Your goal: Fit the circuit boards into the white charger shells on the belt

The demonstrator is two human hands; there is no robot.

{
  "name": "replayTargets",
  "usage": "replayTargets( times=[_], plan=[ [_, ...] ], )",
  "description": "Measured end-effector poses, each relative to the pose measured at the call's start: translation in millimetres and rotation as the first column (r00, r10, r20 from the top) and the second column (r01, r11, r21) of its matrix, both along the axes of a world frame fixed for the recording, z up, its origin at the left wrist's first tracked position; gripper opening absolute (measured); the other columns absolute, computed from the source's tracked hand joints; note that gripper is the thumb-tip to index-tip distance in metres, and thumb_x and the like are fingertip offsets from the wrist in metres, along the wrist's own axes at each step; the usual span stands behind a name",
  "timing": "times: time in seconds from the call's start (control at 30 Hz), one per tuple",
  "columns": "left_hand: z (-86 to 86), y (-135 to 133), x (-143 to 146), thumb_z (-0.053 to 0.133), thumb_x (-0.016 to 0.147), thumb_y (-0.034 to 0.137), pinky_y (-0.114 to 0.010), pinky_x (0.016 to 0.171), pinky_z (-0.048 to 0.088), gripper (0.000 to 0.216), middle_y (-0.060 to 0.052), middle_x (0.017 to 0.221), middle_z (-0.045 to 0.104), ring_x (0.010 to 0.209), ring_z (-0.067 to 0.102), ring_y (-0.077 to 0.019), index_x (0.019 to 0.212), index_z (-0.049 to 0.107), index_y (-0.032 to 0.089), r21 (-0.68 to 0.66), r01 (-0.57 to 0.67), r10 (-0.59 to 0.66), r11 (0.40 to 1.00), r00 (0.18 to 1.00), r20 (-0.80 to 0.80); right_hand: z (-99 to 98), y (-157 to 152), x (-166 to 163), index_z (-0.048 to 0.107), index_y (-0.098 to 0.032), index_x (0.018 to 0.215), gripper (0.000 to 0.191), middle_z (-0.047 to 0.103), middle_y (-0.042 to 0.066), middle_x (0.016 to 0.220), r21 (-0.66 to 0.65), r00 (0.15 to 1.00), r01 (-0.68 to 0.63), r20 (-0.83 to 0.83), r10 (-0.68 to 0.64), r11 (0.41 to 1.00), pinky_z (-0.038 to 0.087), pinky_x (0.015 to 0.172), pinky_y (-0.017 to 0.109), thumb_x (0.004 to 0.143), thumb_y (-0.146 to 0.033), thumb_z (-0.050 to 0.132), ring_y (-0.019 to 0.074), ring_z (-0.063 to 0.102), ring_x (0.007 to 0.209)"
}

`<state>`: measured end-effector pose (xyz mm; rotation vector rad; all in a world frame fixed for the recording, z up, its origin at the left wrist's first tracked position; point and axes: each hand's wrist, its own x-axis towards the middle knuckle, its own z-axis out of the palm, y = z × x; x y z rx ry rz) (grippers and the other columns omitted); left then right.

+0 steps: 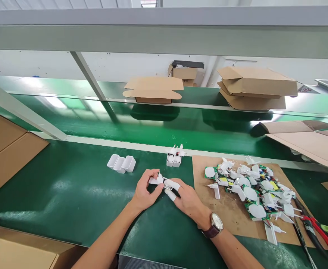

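My left hand [147, 189] pinches a white plug piece [156, 180] between thumb and fingers. Just beside it, my right hand [187, 200], with white covers on two fingers and a watch on the wrist, grips a small white plastic case [168, 185]. The two parts meet or nearly meet; my fingers hide the join. Beyond my hands stand two upright white cases [174, 160] with plug parts on top. Farther left are three open white cases [119, 163] in a row.
On the right, a brown cardboard sheet [205, 215] bears a heap of green circuit boards with white plug parts [249, 192]. Red-handled pliers [322, 231] and a dark slim tool lie at its right edge. Cardboard boxes [11, 149] flank the green table, with flattened ones [259, 84] behind.
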<state>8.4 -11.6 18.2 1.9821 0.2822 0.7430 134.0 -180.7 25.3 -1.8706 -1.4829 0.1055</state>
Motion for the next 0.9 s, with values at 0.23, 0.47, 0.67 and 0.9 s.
replayTargets(
  times=[0.23,0.47,0.67,0.9],
  plan=[
    [0.9,0,-1,0.060,0.094,0.032,-0.033,0.083,0.055,0.034,-0.002,0.094,0.054,0.087,0.059,-0.0173,0.127,0.055,0.024,0.011,0.007,-0.006,1.000,1.000,-0.011,0.7,1,-3,0.054,-0.027,0.137,0.041,0.068,0.010,0.125,-0.028,0.999,-0.025,0.034,0.026,0.999,0.064,0.087,0.038,0.099,-0.015,0.047,0.0238,0.071,0.107],
    [1.1,1,-1,0.057,0.096,0.036,-0.033,0.078,0.054,0.032,-0.003,0.094,0.054,0.082,0.058,-0.0175,0.125,0.056,0.024,0.007,0.005,-0.004,1.000,0.998,-0.069,-2.9,0,-1,0.057,-0.031,0.136,0.039,0.068,0.008,0.126,0.046,0.996,0.003,-0.086,0.001,0.999,0.063,0.092,0.038,0.099,-0.021,0.053,0.0227,0.071,0.108],
    [2.0,-4,-2,0.080,0.077,0.058,-0.045,0.094,0.056,0.096,-0.011,0.124,0.054,0.107,0.063,-0.0257,0.152,0.030,0.026,0.040,0.064,-0.067,0.997,0.996,0.057,-4.7,7,-4,0.062,-0.026,0.128,0.032,0.071,0.009,0.122,0.123,0.826,0.089,-0.564,-0.004,0.988,0.063,0.089,0.041,0.097,-0.034,0.058,0.0224,0.073,0.102],
    [7.7,-24,3,0.081,0.082,0.039,-0.045,0.087,0.060,0.092,-0.017,0.134,0.054,0.119,0.062,-0.0323,0.154,0.025,0.029,0.405,-0.062,-0.035,0.912,0.973,0.227,9.7,11,-12,0.069,-0.023,0.116,0.043,0.077,0.007,0.092,0.086,0.287,-0.017,-0.954,0.087,0.996,0.064,0.075,0.044,0.095,-0.057,0.055,0.0269,0.076,0.084]
  ],
)
